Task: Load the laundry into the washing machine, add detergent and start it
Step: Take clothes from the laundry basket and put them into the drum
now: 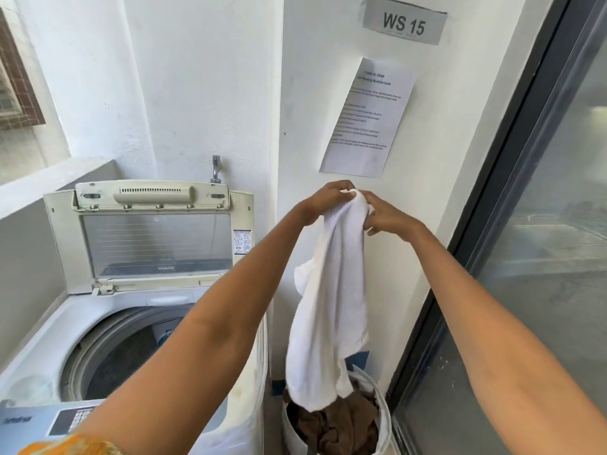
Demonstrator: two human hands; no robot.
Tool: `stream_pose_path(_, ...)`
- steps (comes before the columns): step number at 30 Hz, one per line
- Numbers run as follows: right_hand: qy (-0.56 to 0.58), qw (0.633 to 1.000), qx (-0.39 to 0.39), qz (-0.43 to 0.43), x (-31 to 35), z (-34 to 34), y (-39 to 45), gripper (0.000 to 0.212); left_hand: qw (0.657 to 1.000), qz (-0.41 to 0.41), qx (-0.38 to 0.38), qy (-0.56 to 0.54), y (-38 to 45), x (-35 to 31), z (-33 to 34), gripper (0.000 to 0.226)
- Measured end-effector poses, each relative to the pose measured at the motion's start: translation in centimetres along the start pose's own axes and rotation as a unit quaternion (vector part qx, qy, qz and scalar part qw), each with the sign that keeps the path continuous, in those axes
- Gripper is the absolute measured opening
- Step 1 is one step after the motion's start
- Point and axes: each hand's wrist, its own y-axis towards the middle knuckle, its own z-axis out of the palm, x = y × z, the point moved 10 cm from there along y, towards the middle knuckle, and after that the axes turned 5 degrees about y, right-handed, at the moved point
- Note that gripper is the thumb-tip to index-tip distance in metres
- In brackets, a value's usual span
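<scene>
A white towel [328, 307] hangs full length in front of the wall, pinched at its top edge by both hands. My left hand [323, 200] grips the top from the left, my right hand [384, 215] from the right. Its lower end dangles just above a white laundry basket [384, 418] holding brown clothes [338, 425]. To the left stands a top-loading washing machine [39, 349] with its lid [154, 238] raised upright and the drum [124, 356] exposed; the drum looks dark inside. My left forearm crosses over the machine's right edge.
The machine's control panel [65, 420] lies at the bottom left. A tap [216, 169] sticks out of the wall behind the lid. A printed sheet [368, 119] and a "WS 15" sign [404, 23] hang on the wall. A glass sliding door [542, 224] bounds the right.
</scene>
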Motion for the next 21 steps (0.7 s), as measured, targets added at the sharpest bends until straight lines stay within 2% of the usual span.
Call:
stream_pose_path(1,-0.044,0.998,0.052,0.014,0.2,0.9,0.2,0.061,1.0,0.009,0.002,0.002,0.0,-0.3,-0.5,0.024)
stream_pose_path(2,-0.082,0.993,0.083,0.029,0.0,1.5,0.4,0.046,1.0,0.021,-0.002,0.001,-0.3,-0.7,-1.3,0.023)
stream_pose_path(4,-0.119,0.991,0.061,0.029,-0.1,1.6,0.8,0.008,0.999,0.049,-0.012,0.012,-1.0,-1.2,-2.9,0.018)
stream_pose_path(6,-0.107,0.994,-0.036,-0.014,0.6,-0.1,1.5,0.018,0.997,0.06,-0.021,0.046,-2.0,-1.0,-4.9,0.004)
stream_pose_path(9,-0.084,0.979,-0.172,-0.065,2.9,-2.9,1.3,0.016,0.988,0.005,-0.033,0.15,-3.4,2.2,-7.5,0.034)
stream_pose_path(12,-0.081,0.971,-0.208,-0.091,5.7,-3.7,1.5,0.012,0.942,-0.108,0.038,0.317,-4.9,7.6,-7.1,0.043)
stream_pose_path(14,-0.085,0.965,-0.226,-0.101,7.4,-4.2,1.8,0.012,0.917,-0.183,0.063,0.349,-5.8,11.0,-6.9,0.036)
stream_pose_path(15,-0.101,0.962,-0.232,-0.099,8.0,-4.5,1.9,0.013,0.912,-0.209,0.039,0.35,-6.1,12.0,-7.7,0.033)
stream_pose_path(17,-0.157,0.958,-0.226,-0.077,8.3,-4.8,2.3,0.015,0.894,-0.232,-0.068,0.378,-6.4,12.2,-10.6,0.031)
stream_pose_path(19,-0.284,0.941,-0.18,-0.036,7.7,-4.8,2.4,0.027,0.861,-0.208,-0.194,0.422,-6.7,10.4,-13.8,0.029)
stream_pose_path(21,-0.386,0.916,-0.11,0.007,6.4,-4.5,2.3,0.045,0.867,-0.168,-0.275,0.381,-6.8,8.2,-15.5,0.022)
